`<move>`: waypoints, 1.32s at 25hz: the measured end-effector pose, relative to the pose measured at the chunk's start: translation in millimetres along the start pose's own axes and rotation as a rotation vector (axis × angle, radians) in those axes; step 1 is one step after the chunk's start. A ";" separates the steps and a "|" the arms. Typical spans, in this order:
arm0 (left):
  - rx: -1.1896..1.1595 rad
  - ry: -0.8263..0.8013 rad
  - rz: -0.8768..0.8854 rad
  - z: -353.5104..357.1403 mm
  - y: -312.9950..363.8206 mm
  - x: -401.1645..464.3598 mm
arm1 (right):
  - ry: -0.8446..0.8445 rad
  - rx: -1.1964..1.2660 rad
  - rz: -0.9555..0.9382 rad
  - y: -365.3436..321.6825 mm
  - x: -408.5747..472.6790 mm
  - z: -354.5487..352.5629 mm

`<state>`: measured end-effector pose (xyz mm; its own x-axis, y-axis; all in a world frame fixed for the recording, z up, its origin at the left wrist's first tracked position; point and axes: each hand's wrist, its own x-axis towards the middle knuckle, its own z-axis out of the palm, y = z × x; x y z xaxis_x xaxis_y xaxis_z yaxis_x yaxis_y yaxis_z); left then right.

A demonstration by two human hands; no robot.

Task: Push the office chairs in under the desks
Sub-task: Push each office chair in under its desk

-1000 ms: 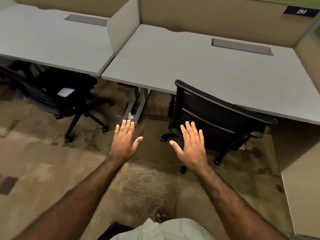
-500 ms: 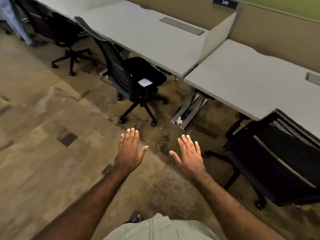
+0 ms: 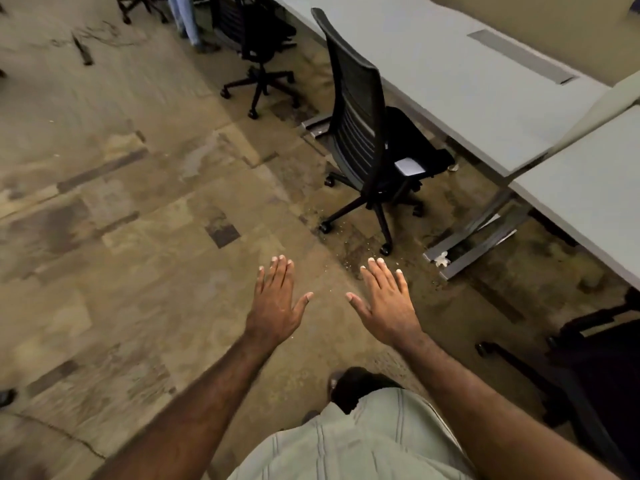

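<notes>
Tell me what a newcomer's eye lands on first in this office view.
First, the two bare hands, left hand and right hand, spread open and empty over the carpet at centre. Next, the black office chair just beyond them, standing out from the grey desk, seat only partly under it.

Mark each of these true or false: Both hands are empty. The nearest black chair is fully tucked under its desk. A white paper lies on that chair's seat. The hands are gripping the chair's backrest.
1. Both hands, left hand and right hand, are empty: true.
2. The nearest black chair is fully tucked under its desk: false, its backrest stands out from the edge.
3. White paper lies on its seat: true.
4. The hands grip its backrest: false, they hover apart from it.
</notes>
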<state>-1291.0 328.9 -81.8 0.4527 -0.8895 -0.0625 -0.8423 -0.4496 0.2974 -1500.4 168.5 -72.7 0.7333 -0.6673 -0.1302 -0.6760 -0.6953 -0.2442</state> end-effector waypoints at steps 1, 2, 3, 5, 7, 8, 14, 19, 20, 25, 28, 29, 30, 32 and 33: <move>-0.002 0.004 -0.026 -1.4 -11.8 2.3 | -0.007 -0.006 -0.026 -10.0 14.8 1.9; -0.001 0.000 -0.055 -2.6 -23.6 5.8 | -0.014 -0.017 -0.050 -19.6 30.9 4.3; 0.005 -0.007 -0.088 -3.7 -36.8 11.0 | -0.018 -0.024 -0.073 -29.4 47.8 7.1; 0.004 -0.023 -0.158 -6.3 -61.3 23.2 | -0.029 -0.036 -0.099 -46.6 80.9 11.0; 0.001 -0.036 -0.220 -11.7 -92.4 44.7 | -0.047 -0.031 -0.135 -66.4 126.0 16.3; 0.002 -0.037 -0.240 -16.1 -109.6 57.9 | -0.056 -0.021 -0.153 -76.5 150.5 18.7; 0.032 -0.036 -0.335 -60.2 -210.4 146.8 | -0.115 -0.015 -0.224 -134.3 302.3 26.6; 0.034 -0.024 -0.405 -107.0 -284.4 216.1 | -0.135 -0.031 -0.279 -188.7 415.2 13.6; 0.033 -0.017 -0.412 -115.5 -297.6 228.3 | -0.135 -0.034 -0.287 -199.3 433.6 10.6; -0.008 0.034 -0.443 -145.5 -378.0 288.7 | -0.145 -0.071 -0.347 -263.6 521.7 12.4; -0.015 0.024 -0.421 -154.1 -440.3 328.3 | -0.158 -0.107 -0.366 -309.2 574.2 29.0; -0.024 0.015 -0.405 -158.0 -460.6 342.1 | -0.160 -0.109 -0.358 -323.6 590.7 34.0; -0.028 -0.002 -0.385 -163.3 -480.0 355.5 | -0.167 -0.113 -0.344 -337.2 605.6 38.2; -0.032 -0.006 -0.346 -177.0 -524.6 383.7 | -0.163 -0.118 -0.295 -371.6 637.7 45.3; -0.030 -0.004 -0.329 -185.7 -545.1 396.9 | -0.159 -0.121 -0.277 -389.0 652.8 46.5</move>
<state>-597.8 236.2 -91.9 0.6976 -0.6975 -0.1636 -0.6424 -0.7101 0.2883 -755.4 15.7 -107.4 0.8859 -0.4057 -0.2250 -0.4466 -0.8771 -0.1769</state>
